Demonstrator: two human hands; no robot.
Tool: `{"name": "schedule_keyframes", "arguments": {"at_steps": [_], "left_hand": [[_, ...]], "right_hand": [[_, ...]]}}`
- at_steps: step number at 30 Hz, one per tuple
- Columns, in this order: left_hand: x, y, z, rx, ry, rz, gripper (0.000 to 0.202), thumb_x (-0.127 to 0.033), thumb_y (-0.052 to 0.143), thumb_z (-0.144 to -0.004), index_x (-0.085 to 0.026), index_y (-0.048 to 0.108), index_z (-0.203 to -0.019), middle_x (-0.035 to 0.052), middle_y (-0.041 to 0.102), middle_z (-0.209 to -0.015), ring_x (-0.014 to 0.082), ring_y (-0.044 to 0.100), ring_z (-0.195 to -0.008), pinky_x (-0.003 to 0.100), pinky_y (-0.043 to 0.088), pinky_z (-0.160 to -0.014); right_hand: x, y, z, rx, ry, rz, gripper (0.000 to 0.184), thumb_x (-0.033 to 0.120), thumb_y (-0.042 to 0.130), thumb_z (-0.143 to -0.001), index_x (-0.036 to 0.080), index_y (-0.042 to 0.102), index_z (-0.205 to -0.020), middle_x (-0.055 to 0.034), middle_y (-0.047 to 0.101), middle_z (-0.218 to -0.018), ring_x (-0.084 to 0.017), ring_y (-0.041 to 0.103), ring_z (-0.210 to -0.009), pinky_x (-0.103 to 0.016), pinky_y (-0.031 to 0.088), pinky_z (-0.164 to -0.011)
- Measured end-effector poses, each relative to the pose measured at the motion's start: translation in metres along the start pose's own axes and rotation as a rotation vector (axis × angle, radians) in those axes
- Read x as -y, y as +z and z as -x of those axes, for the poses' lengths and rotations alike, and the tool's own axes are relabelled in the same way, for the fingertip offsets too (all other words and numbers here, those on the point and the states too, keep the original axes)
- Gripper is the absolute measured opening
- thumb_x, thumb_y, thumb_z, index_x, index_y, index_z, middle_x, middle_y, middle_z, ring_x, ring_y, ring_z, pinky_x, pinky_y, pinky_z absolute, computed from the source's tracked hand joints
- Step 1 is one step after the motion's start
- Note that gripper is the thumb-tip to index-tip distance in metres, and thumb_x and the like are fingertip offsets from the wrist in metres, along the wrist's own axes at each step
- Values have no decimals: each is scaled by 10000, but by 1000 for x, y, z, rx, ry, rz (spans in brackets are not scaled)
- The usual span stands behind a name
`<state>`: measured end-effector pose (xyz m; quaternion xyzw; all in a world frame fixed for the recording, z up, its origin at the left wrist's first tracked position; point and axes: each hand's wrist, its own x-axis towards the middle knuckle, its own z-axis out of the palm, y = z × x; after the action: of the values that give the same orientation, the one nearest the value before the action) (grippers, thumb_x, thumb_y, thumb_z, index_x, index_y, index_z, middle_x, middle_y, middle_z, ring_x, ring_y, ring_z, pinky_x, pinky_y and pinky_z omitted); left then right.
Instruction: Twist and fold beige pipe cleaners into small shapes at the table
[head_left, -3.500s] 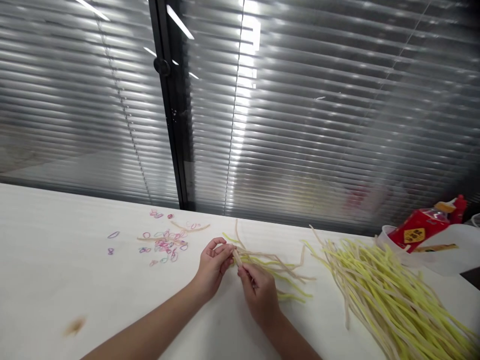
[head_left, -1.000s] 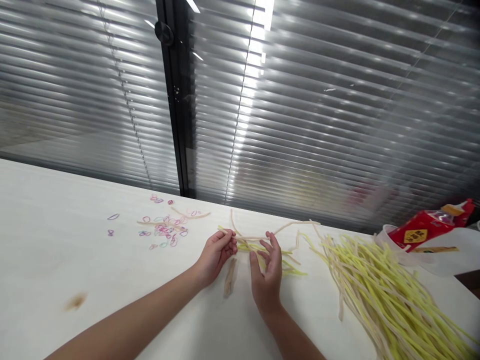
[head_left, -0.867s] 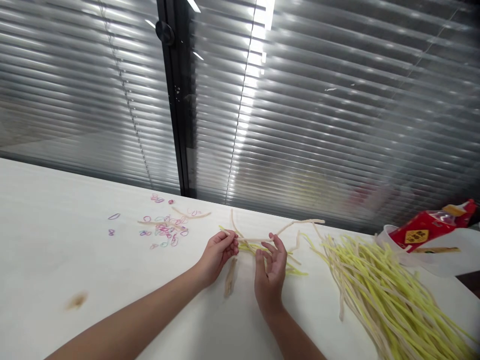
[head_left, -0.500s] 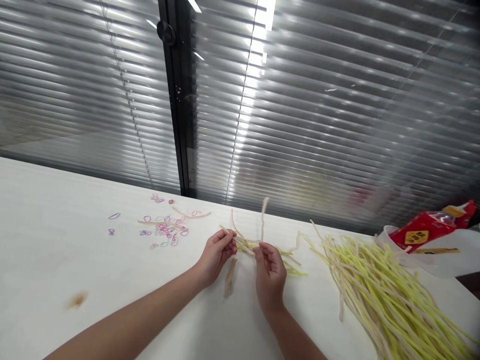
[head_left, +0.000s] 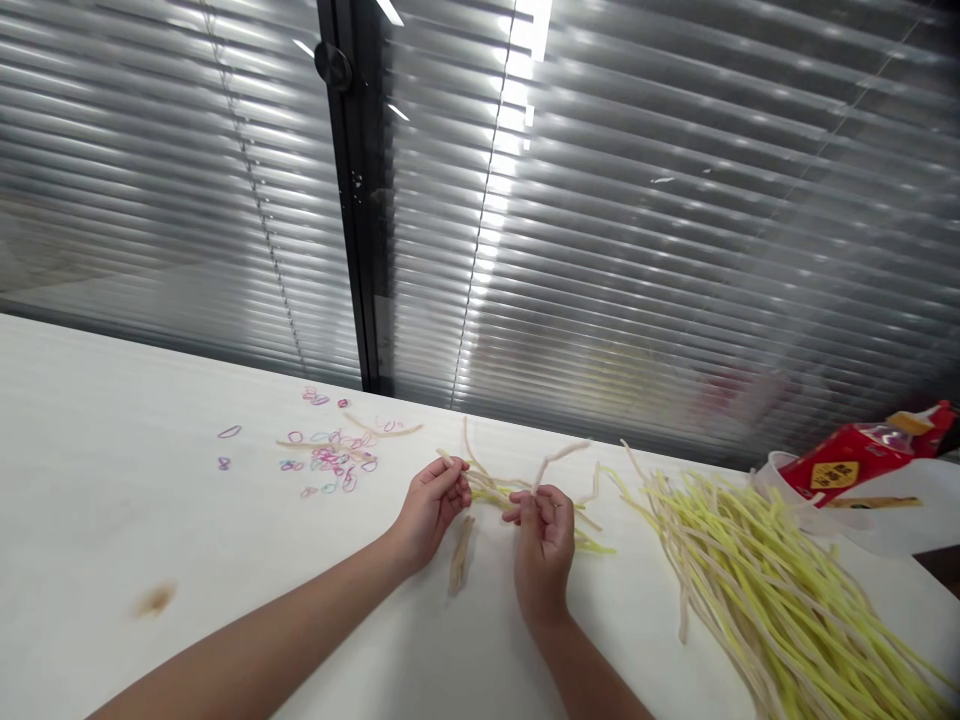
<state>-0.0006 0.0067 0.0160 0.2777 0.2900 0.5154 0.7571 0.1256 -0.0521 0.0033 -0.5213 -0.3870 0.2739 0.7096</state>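
Observation:
My left hand [head_left: 431, 510] is closed in a pinch on one end of a small bunch of yellow and beige pipe cleaners [head_left: 491, 493]. The bunch runs across to the right, behind my right hand [head_left: 544, 545]. Between the thumb and fingers of that hand is a bent beige pipe cleaner [head_left: 568, 452], its free end slanting up to the right. Just below the bunch, a short folded beige piece [head_left: 460, 558] lies on the white table [head_left: 337, 640]. Part of the bunch is hidden by my right fingers.
Many yellow and beige pipe cleaners [head_left: 787, 580] lie heaped at the right. Behind them are a red packet [head_left: 836, 468] and a white plastic container [head_left: 772, 478]. Coloured rubber bands [head_left: 330, 462] are scattered at the left. Window blinds [head_left: 637, 250] rise along the back edge.
The beige pipe cleaner in my right hand stood upright and now leans over to the right with a bend. My right fingers have shifted slightly; my left hand is almost still.

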Motion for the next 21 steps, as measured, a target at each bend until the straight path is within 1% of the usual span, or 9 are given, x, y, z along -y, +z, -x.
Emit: {"name": "schedule_keyframes", "arguments": {"at_steps": [4,8,11,13,15,21], "left_hand": [[0,0,1,-16,-2,-9,191,-311,664,-780,-127,612,-793,-5,542,-610,72,514,-569,171,445,-582],[0,0,1,-20,2,3,187,-308,670,-775,-129,617,-787,-6,538,-611,69,513,-572,171,446,-585],[0,0,0,-14,19,14,186,-302,680,-768,-127,632,-811,-8,534,-617,67,511,-577,170,448,-585],[0,0,0,-18,29,20,192,-297,688,-760,-128,644,-842,-7,535,-620,67,514,-581,169,449,-585],[0,0,0,-21,31,21,205,-291,697,-752,-129,655,-871,-7,535,-618,67,515,-583,167,450,-584],[0,1,1,-24,25,5,276,-271,722,-725,-123,673,-952,-4,543,-633,63,503,-584,163,458,-595]], "right_hand": [[-3,-1,0,-19,-3,19,229,367,551,-835,174,526,-956,-54,657,-789,-152,616,-675,-289,496,-628],[-7,-3,-1,-26,0,62,263,358,583,-811,152,616,-971,-79,668,-826,-172,620,-706,-295,501,-615],[-9,-6,-2,-3,-71,132,234,325,597,-800,158,673,-945,-89,670,-886,-186,616,-757,-303,502,-635],[-10,-7,-2,29,-130,170,195,295,590,-803,167,688,-914,-79,666,-887,-181,608,-763,-306,502,-657],[-9,-8,-3,60,-161,196,171,272,571,-813,172,690,-884,-64,656,-843,-172,600,-743,-303,500,-664],[-4,-8,-3,112,-150,280,165,237,531,-814,167,681,-820,-39,617,-748,-148,560,-658,-270,467,-607]]}}
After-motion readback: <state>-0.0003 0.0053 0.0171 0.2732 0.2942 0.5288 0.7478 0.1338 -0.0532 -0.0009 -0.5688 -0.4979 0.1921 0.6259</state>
